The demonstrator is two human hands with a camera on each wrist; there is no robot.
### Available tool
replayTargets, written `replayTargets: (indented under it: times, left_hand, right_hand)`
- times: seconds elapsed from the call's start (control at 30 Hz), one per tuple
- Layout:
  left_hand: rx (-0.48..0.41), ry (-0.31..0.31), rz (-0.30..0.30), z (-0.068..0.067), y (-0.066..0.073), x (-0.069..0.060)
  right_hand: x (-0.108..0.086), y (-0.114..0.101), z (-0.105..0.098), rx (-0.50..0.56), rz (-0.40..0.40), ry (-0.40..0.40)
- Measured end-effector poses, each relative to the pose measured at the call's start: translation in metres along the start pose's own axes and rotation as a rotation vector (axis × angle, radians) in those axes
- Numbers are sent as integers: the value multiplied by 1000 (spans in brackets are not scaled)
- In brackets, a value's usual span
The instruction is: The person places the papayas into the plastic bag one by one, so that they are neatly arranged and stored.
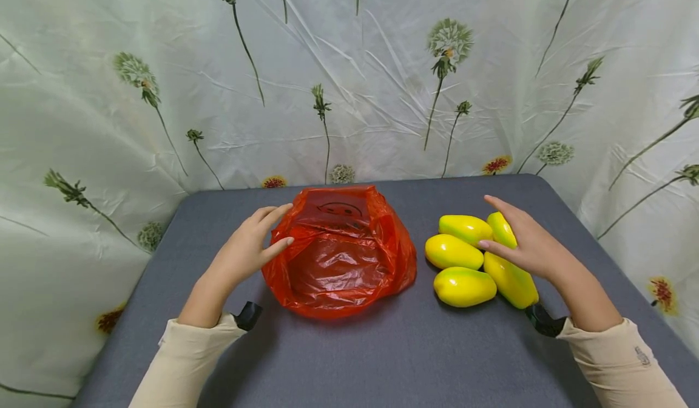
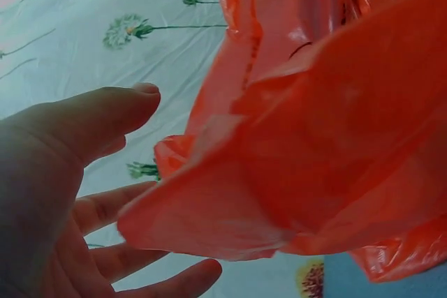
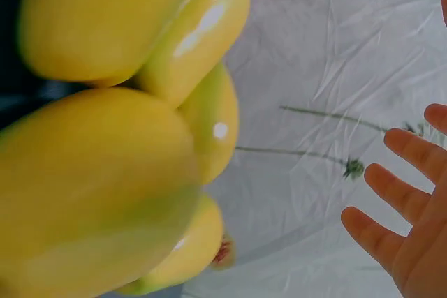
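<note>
Glossy white fabric (image 1: 371,116) printed with green dandelion-like flowers (image 1: 450,40) forms the backdrop, rising at twelve o'clock and down both sides of a dark grey, smooth tabletop (image 1: 377,359); clock directions follow the head view, with twelve at the far edge. Slightly left of the tabletop's middle sits a red, translucent plastic bag (image 1: 340,268), its wide mouth turned toward the person at six o'clock, a black line drawing (image 1: 340,210) showing on the film at its twelve o'clock side. At three o'clock from the bag, well apart from it, five shiny yellow oval fruits (image 1: 471,255) tinged with green lie grouped at eleven, one, four, seven and nine o'clock of their cluster. The person's left hand (image 1: 248,244) is at the bag's nine o'clock side, released, thumb and fingers spread close to the rim; whether it touches the film cannot be told. The right hand (image 1: 526,241) is likewise released, grasping nothing, over the fruits' two o'clock side and partly hiding the one o'clock fruit; its thumb overlaps them in the head view, so contact there is unclear. Cream sleeves (image 1: 622,359) cover both forearms, and a black device (image 1: 248,316) sits beneath the left wrist.
</note>
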State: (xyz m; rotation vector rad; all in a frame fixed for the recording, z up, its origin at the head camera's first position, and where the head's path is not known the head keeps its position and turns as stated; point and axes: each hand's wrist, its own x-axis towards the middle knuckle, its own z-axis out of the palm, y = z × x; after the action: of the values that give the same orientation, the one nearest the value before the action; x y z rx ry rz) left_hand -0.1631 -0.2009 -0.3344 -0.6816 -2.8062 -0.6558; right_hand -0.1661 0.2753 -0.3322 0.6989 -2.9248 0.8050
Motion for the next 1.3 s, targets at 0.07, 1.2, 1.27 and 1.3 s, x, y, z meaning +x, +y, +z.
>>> replayTargets:
  times: [0.07, 1.2, 1.27, 1.3]
  left_hand:
    - [-9, 3, -4, 3, -1, -1]
    - [-165, 122, -138, 22, -11, -16]
    - [-167, 127, -143, 22, -12, -16]
    - [-169, 130, -144, 22, -12, -16]
  right_hand:
    - [-6, 4, 2, 20, 22, 12]
    - [-78, 59, 60, 137, 307, 73]
    - [-78, 61, 61, 146, 310, 77]
    - [-78, 61, 62, 148, 313, 79]
